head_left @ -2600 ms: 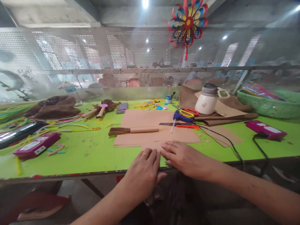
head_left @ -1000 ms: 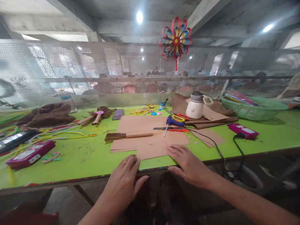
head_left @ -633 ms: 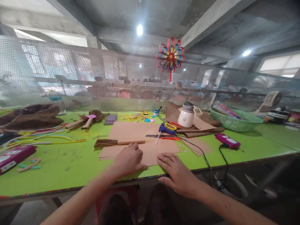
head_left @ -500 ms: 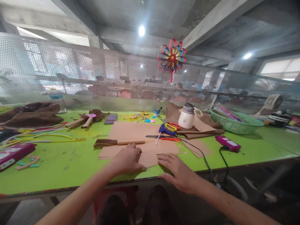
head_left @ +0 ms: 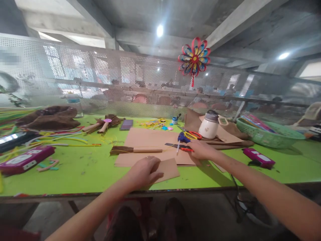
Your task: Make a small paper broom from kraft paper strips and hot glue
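Note:
My left hand (head_left: 146,170) lies palm down, thumb apart from the fingers, on a small brown paper piece (head_left: 170,170) at the table's front edge. Stretched forward, my right hand (head_left: 200,149) is at the handle end of red-handled scissors (head_left: 186,149), beside a blue glue gun (head_left: 184,137) with a white glue stick. Its fingertips are partly hidden, so a grip cannot be made out. Yellow-and-orange-handled scissors (head_left: 192,135) lie just behind. Left of these, a rolled paper stick with a fringed brown end (head_left: 146,150) rests on larger brown paper sheets (head_left: 142,135).
A white jug (head_left: 208,126) stands on brown paper behind my right hand. Farther right are a green basket (head_left: 271,134) and a purple power strip (head_left: 258,158). Another purple strip (head_left: 27,160), yellow tubes and brown cloth (head_left: 50,118) are left. A perforated screen (head_left: 125,87) borders the back.
My right hand has left the small paper's right side and reached forward and right to the scissors and glue gun. My left hand stays on the paper. The view has swung slightly left.

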### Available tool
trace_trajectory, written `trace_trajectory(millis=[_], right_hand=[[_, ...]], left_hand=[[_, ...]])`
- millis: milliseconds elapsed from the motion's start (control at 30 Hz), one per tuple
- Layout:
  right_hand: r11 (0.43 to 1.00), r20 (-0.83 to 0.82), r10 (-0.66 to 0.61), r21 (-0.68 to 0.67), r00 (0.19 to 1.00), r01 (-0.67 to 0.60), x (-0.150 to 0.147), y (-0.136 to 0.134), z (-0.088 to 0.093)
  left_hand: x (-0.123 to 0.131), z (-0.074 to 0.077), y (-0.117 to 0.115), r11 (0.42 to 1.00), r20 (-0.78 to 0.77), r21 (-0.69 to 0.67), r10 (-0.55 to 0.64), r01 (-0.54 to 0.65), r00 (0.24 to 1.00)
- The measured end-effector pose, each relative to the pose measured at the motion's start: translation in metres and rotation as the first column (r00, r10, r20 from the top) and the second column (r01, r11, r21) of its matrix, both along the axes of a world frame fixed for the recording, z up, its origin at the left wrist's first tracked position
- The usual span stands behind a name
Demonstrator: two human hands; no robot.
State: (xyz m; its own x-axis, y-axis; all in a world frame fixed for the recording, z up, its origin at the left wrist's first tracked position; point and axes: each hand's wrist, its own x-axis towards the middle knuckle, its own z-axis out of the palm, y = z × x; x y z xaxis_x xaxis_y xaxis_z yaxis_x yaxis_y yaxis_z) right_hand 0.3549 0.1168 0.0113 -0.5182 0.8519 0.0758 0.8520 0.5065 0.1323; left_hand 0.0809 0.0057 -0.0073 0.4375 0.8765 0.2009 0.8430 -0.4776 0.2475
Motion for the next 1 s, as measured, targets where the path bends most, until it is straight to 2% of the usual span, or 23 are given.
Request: trace_trajectory(millis=[133, 200, 300, 433, 633, 800, 1000], right_hand=[[0.994, -0.007, -0.058, -0.089, 0.998, 0.057, 0.040, -0.031, 0.013], [0.981, -0.095, -0.128, -0.159, 0.987, 0.112, 0.067, -0.055, 0.013], [0.969, -0.199, -0.196, -0.189, 0.960, 0.158, 0.096, -0.092, 0.006], [0.985, -0.333, -0.158, -0.121, 0.930, 0.124, 0.104, -0.123, -0.008], [0.988, -0.394, -0.033, 0.125, 0.919, 0.089, 0.093, -0.119, -0.026], [0.988, -0.419, 0.020, 0.147, 0.908, 0.046, 0.083, -0.112, -0.034], [0.989, -0.470, 0.038, 0.144, 0.882, 0.034, 0.071, -0.110, -0.035]], left_hand=[[-0.002, -0.009, 0.006, 0.999, 0.102, 0.042, -0.036, 0.032, 0.994], [-0.003, -0.013, 0.007, 0.994, 0.126, 0.087, -0.081, 0.071, 0.989], [-0.003, -0.017, 0.007, 0.974, 0.139, 0.168, -0.173, 0.149, 0.975], [-0.003, -0.019, 0.007, 0.956, 0.148, 0.227, -0.225, 0.188, 0.963], [-0.006, -0.019, 0.007, 0.948, 0.133, 0.235, -0.252, 0.216, 0.959], [-0.004, -0.018, 0.009, 0.941, 0.119, 0.238, -0.275, 0.242, 0.954], [-0.002, -0.016, 0.009, 0.939, 0.148, 0.230, -0.294, 0.256, 0.944]])
